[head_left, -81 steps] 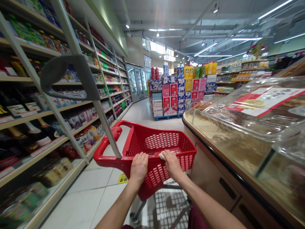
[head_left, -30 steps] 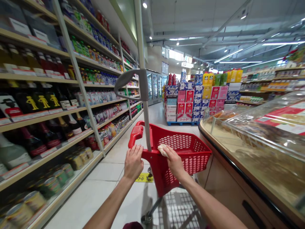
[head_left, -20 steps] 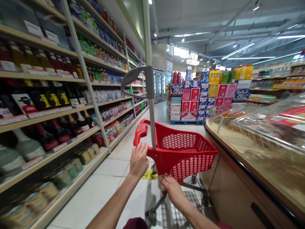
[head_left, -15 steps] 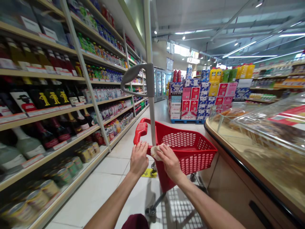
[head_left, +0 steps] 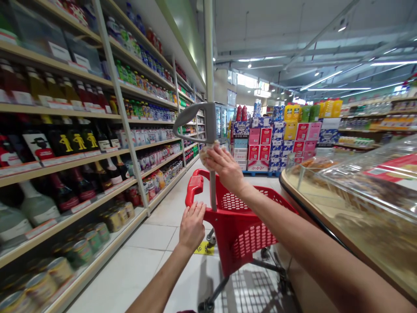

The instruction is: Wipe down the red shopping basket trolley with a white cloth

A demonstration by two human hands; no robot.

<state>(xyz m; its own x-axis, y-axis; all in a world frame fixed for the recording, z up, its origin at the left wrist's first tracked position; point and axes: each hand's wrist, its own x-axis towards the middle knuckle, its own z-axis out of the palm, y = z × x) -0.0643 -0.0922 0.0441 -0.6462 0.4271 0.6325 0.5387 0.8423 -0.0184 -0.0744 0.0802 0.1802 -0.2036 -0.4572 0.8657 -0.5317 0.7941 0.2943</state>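
A red plastic shopping cart [head_left: 250, 245] with a perforated basket stands in front of me. My left hand [head_left: 192, 224] is closed over the lower end of its red handle [head_left: 194, 184]. From the cart's near side a grey metal pole [head_left: 209, 56] rises, carrying a grey loop-shaped grip [head_left: 192, 124]. With my right hand [head_left: 224, 169] I press a crumpled whitish cloth [head_left: 208, 152] around the pole, just under that grip. The fingers cover part of the cloth.
Shelves of bottles and cans [head_left: 78, 148] line the left side. At right a counter [head_left: 374, 200] with clear-covered food stands close to the cart. Stacked drink boxes [head_left: 260, 145] stand on a blue pallet ahead. A yellow floor sticker [head_left: 204, 248] lies under the cart.
My right hand has moved up with the cloth, from the handle bar at the pole's base to just below the grey grip. My left hand stays on the red handle. The view has tilted slightly up.
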